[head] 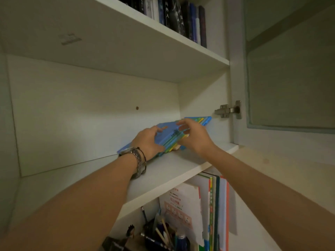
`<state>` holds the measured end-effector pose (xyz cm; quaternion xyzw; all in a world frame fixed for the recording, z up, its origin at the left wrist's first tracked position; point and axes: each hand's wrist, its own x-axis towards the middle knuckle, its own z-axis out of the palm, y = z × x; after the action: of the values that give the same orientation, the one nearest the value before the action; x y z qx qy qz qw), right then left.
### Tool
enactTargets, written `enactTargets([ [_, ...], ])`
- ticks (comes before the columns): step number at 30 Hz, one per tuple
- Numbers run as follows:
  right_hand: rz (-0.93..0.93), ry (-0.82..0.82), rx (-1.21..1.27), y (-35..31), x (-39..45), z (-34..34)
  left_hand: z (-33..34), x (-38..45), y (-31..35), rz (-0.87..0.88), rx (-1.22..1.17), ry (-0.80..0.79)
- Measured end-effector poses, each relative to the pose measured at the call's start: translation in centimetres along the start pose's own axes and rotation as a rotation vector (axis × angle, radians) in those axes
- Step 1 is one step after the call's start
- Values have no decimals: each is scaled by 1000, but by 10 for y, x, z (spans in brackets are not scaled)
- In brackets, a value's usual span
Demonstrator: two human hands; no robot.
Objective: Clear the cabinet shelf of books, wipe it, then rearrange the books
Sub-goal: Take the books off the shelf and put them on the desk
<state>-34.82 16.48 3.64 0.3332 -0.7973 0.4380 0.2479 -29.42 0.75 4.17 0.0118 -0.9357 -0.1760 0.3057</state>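
Blue books (168, 134) tilted on white shelf (174, 167), gripped by left hand (147, 142) and right hand (194, 136); bare board leftward.

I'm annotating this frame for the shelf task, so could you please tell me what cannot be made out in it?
- Blue books, head view: count and titles unreadable; blurred, and the left hand and right hand cover them.
- Right hand's fingertips: blurred, so contact with the books is unclear.
- Dark books on the upper shelf: tops cut off by the frame's top edge.
- Pens below: cut off by the bottom edge, dim.
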Motion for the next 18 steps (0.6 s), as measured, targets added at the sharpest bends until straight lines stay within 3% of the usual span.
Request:
enactTargets([
  [6,27,100,118,3,23,32,3,0,-8,-9,93,-33],
  [12,44,163,63,16,25,40,4,1,-11,-25,160,-29],
  [18,205,162,196,23,25,32,2,0,-11,-45,146,-34],
])
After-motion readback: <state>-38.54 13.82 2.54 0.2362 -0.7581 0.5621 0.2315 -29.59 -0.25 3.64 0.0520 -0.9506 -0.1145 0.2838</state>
